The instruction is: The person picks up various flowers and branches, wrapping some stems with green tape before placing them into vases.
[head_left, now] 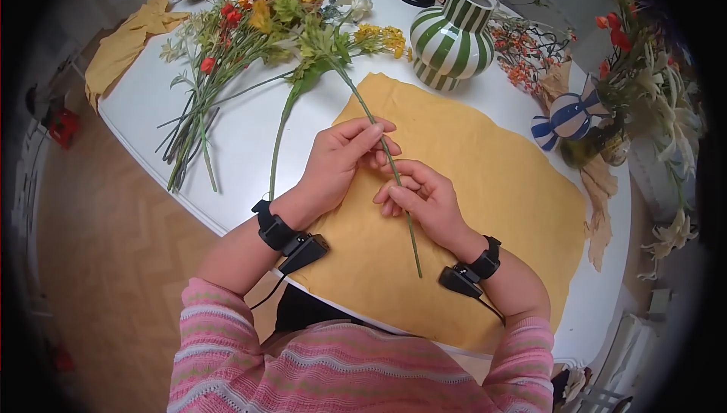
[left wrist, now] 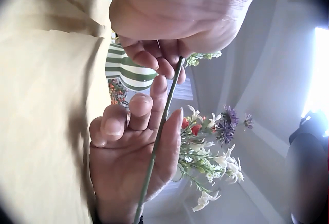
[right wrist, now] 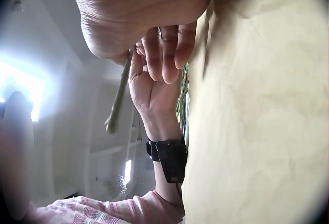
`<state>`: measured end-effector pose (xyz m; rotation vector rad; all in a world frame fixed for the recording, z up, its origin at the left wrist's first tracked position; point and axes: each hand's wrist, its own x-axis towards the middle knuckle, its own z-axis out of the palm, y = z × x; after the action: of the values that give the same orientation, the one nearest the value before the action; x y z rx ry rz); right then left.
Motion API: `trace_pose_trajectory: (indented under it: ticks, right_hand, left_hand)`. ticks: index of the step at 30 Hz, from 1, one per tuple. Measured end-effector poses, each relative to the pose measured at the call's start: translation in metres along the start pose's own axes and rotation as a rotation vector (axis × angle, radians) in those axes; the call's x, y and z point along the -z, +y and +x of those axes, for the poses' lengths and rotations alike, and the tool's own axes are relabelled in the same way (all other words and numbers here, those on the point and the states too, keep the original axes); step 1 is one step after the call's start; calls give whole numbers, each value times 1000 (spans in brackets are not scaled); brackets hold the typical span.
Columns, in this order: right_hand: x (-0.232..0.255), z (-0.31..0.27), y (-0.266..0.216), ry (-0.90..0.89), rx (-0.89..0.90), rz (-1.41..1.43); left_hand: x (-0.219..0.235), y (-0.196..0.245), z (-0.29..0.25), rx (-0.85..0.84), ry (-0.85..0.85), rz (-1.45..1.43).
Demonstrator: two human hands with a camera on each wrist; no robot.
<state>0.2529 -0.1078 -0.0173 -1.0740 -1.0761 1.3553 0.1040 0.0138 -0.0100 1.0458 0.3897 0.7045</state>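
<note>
In the head view, my left hand (head_left: pixel 337 159) pinches a long green flower stem (head_left: pixel 411 239) between thumb and fingers. The stem slants across the front of both hands, its leafy upper end (head_left: pixel 314 42) overlapping the other flowers. My right hand (head_left: pixel 428 204) is lower along the stem, fingers loosely bent. In the left wrist view, the right hand (left wrist: pixel 131 167) has its thumb and index finger apart, with the stem passing between them. The stem's cut end (right wrist: pixel 110 126) hangs free in the right wrist view. Beneath both hands lies a yellow cloth (head_left: pixel 485 261).
A pile of flowers (head_left: pixel 227 57) lies at the left on the white table (head_left: pixel 144 110). A green-and-white striped vase (head_left: pixel 453 42) stands beyond the cloth. Right of it are orange-berried sprigs (head_left: pixel 522 57), a blue-striped ornament (head_left: pixel 569 116) and a tall bouquet (head_left: pixel 659 87).
</note>
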Motion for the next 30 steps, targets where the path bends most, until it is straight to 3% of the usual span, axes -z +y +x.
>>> trace_pose_trajectory:
  ticks: [8, 19, 30]
  right_hand:
    - [0, -1, 5, 38, -8, -25]
    - [-1, -4, 1, -8, -34, -192]
    - [-3, -4, 1, -35, -9, -174]
  left_hand:
    - [-5, 0, -4, 60, -49, 169]
    - [-4, -3, -3, 65, -54, 193]
    - [-5, -3, -3, 67, -47, 219]
